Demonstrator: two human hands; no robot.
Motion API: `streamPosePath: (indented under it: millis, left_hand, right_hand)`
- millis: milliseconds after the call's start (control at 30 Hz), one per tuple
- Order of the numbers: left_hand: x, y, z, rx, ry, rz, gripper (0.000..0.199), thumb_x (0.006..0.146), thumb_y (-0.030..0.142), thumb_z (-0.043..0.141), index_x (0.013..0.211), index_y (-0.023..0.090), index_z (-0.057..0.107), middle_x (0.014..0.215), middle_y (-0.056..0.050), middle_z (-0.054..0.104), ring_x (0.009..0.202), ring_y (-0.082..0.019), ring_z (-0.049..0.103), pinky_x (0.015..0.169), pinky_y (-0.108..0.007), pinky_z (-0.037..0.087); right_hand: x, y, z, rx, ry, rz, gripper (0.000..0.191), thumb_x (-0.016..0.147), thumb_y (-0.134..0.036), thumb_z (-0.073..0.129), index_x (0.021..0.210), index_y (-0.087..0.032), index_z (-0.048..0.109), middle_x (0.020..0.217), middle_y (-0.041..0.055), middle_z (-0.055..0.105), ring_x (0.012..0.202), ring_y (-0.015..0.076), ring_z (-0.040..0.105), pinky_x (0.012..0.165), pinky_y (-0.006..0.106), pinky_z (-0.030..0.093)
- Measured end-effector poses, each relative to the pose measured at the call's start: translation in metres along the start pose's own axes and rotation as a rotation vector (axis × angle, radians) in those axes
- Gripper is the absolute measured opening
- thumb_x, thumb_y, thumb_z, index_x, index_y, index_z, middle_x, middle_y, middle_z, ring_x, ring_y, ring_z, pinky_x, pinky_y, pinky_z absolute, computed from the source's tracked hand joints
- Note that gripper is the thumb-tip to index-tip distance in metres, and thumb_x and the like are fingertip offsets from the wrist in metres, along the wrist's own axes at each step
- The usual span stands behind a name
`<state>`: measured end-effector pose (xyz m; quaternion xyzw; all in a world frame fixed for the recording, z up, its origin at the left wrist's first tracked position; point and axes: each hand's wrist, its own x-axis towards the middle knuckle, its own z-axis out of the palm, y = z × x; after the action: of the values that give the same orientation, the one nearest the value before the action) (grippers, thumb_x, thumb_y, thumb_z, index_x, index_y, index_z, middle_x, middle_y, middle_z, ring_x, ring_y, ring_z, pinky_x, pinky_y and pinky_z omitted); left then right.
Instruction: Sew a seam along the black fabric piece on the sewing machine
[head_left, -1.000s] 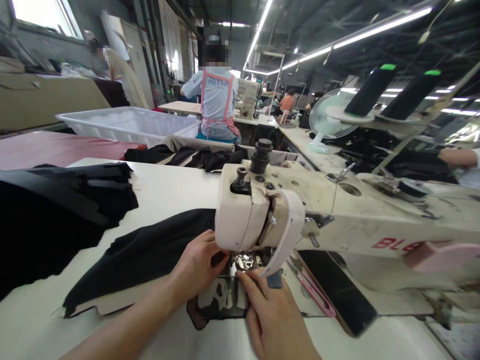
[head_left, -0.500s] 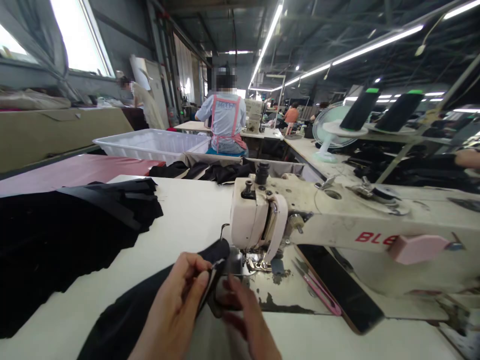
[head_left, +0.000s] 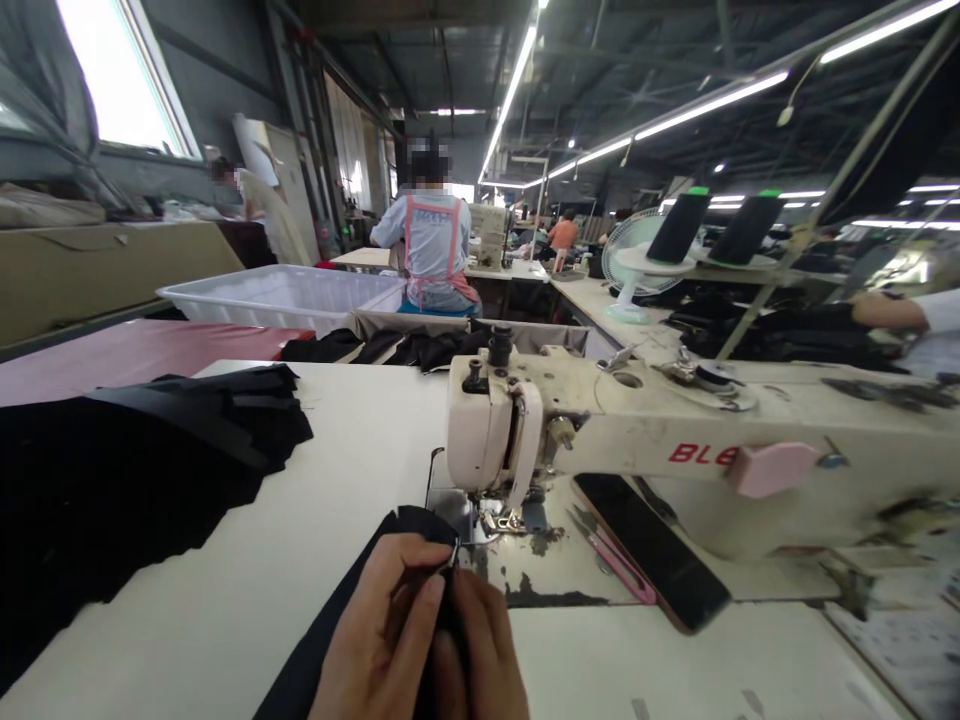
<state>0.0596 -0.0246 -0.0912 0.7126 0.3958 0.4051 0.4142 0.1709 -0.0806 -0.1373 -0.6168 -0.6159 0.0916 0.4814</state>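
Observation:
A black fabric piece (head_left: 330, 610) runs from the bottom edge up to just before the sewing machine's presser foot (head_left: 504, 521). My left hand (head_left: 390, 625) pinches its upper end between thumb and forefinger, where a thin pale edge shows. Close against it on the right, my right hand (head_left: 480, 640) has curled fingers on the same fabric; its fingertips are partly hidden. Both hands are in front of the needle area of the cream machine (head_left: 615, 420), and the fabric lies left of the foot.
Stacked black fabric (head_left: 135, 480) covers the table's left side. Pink-handled snips (head_left: 619, 565) and a dark phone (head_left: 652, 550) lie right of the needle. Behind stand a white bin (head_left: 285, 290) and a seated person (head_left: 435, 240). Another person's arm (head_left: 892, 312) shows at right.
My right hand has come in from the right and closed on the fabric beside my left hand. The fabric end has turned more upright. The whole view has shifted slightly.

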Motion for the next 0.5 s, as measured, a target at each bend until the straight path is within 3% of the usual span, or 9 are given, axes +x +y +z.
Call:
streamPosePath:
  millis: [67, 133, 233, 300, 400, 500]
  left_hand:
    - [0.004, 0.007, -0.008, 0.118, 0.007, 0.105, 0.01, 0.096, 0.026, 0.044, 0.1, 0.027, 0.053, 0.099, 0.001, 0.06, 0.094, -0.012, 0.061, 0.082, -0.017, 0.051]
    - [0.011, 0.017, -0.019, 0.189, -0.06, 0.147, 0.014, 0.095, 0.026, 0.043, 0.094, 0.026, 0.057, 0.092, 0.001, 0.063, 0.087, -0.013, 0.062, 0.077, -0.019, 0.05]
    - [0.02, 0.035, -0.034, 0.196, -0.264, 0.021, 0.021, 0.095, 0.032, 0.042, 0.086, 0.024, 0.06, 0.081, 0.002, 0.065, 0.076, -0.015, 0.062, 0.069, -0.021, 0.049]
    - [0.024, 0.044, -0.041, 0.163, -0.38, -0.106, 0.025, 0.093, 0.036, 0.044, 0.082, 0.022, 0.061, 0.076, 0.002, 0.064, 0.073, -0.016, 0.061, 0.066, -0.021, 0.047]
    - [0.026, 0.049, -0.042, 0.105, -0.441, -0.19, 0.025, 0.088, 0.037, 0.046, 0.082, 0.021, 0.064, 0.075, 0.001, 0.063, 0.074, -0.016, 0.06, 0.063, -0.021, 0.046]
    - [0.026, 0.046, -0.038, 0.081, -0.461, -0.193, 0.026, 0.085, 0.037, 0.046, 0.083, 0.02, 0.066, 0.075, 0.0, 0.063, 0.075, -0.017, 0.06, 0.062, -0.021, 0.046]
  right_hand:
    - [0.009, 0.004, -0.014, 0.036, -0.052, -0.031, 0.037, 0.091, -0.007, 0.042, 0.12, -0.024, 0.058, 0.111, 0.008, 0.067, 0.1, 0.0206, 0.067, 0.082, 0.027, 0.058]
    - [0.017, 0.007, -0.03, 0.085, -0.12, -0.072, 0.031, 0.092, -0.011, 0.042, 0.111, -0.025, 0.063, 0.102, 0.0049, 0.07, 0.094, 0.019, 0.067, 0.08, 0.026, 0.056]
    - [0.028, 0.003, -0.05, 0.214, -0.188, 0.015, 0.03, 0.096, -0.02, 0.041, 0.114, -0.027, 0.064, 0.106, 0.0028, 0.071, 0.099, 0.0188, 0.066, 0.084, 0.026, 0.053]
    - [0.034, -0.005, -0.061, 0.326, -0.214, 0.142, 0.027, 0.097, -0.029, 0.041, 0.111, -0.029, 0.065, 0.1, 0.0007, 0.073, 0.09, 0.0177, 0.068, 0.077, 0.024, 0.052]
    - [0.04, -0.018, -0.071, 0.391, -0.219, 0.233, 0.025, 0.092, -0.042, 0.049, 0.091, -0.029, 0.07, 0.076, -0.0022, 0.071, 0.068, 0.0168, 0.065, 0.061, 0.023, 0.046]
    - [0.045, -0.022, -0.074, 0.388, -0.23, 0.269, 0.026, 0.087, -0.046, 0.054, 0.08, -0.027, 0.07, 0.068, -0.0026, 0.068, 0.063, 0.0166, 0.062, 0.058, 0.023, 0.042]
